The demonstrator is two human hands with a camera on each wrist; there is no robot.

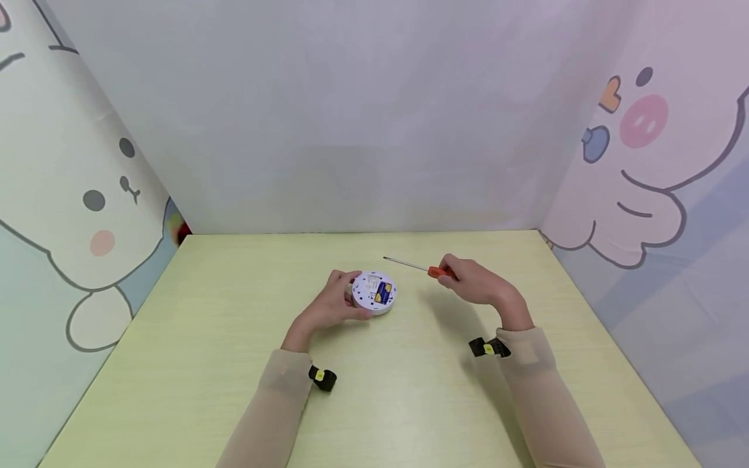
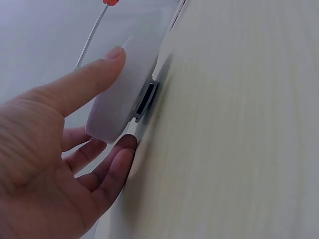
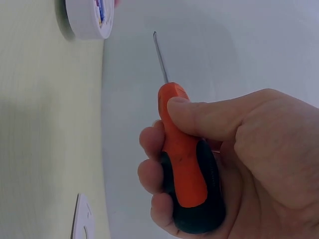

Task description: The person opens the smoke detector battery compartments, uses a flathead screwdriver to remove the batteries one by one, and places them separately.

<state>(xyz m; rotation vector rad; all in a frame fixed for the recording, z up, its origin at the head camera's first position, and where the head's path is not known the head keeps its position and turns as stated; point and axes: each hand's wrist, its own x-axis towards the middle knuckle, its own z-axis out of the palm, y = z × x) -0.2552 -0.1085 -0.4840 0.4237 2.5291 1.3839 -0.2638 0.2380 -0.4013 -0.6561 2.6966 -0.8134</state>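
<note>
My left hand (image 1: 335, 304) grips a round white smoke detector (image 1: 374, 300) by its left side, thumb on the near edge and fingers behind it. Its upturned face carries a blue and yellow label and several small dark holes. In the left wrist view, a grey slotted piece (image 2: 145, 102) juts from its other side, close over the table. To the right, my right hand (image 1: 473, 281) holds a screwdriver (image 3: 182, 149) by its orange and black handle, thumb laid along it. The thin metal shaft (image 1: 405, 263) points left, its tip apart from the detector and beyond it.
A pale wooden table (image 1: 222, 364) lies beneath both hands. Light fabric wall (image 1: 363, 130) closes off the back, with cartoon animals printed on the sides. In the right wrist view, a flat white plate (image 3: 83, 219) shows low at the left.
</note>
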